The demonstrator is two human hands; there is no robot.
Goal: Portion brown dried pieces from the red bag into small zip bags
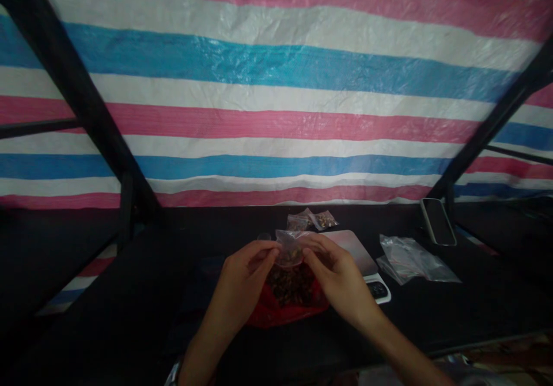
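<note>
Clear bag (pixel 290 249) btwn L fingers (pixel 271 250) & R fingers (pixel 309 254).

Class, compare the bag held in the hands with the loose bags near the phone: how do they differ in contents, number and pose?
The held bag has small bits in its lower part, while the loose bags look empty. The held bag is single; the loose bags overlap in a pile. The held bag is up between the left hand and right hand, whereas the loose bags lie on the table. Both are see-through.
</note>
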